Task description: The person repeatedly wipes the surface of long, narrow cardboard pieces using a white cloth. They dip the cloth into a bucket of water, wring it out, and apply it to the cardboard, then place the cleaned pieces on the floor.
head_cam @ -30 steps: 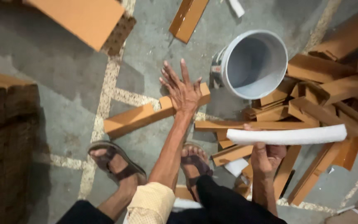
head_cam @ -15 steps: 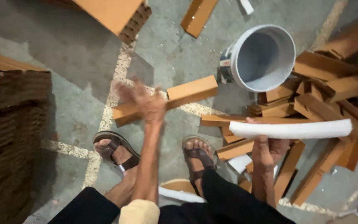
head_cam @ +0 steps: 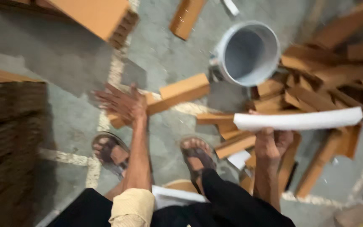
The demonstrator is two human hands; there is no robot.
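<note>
right hand grips white strip | left hand spread over cardboard strip

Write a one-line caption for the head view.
Left hand spread open over a long cardboard strip; right hand holds a white strip level beside a grey bucket.

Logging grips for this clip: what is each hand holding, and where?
The right hand grips the white strip from below, near its left end. The left hand holds nothing.

The scene is dimly and warmly lit; heavy motion blur is seen throughout, worst on the left hand, with corners darkened.
</note>
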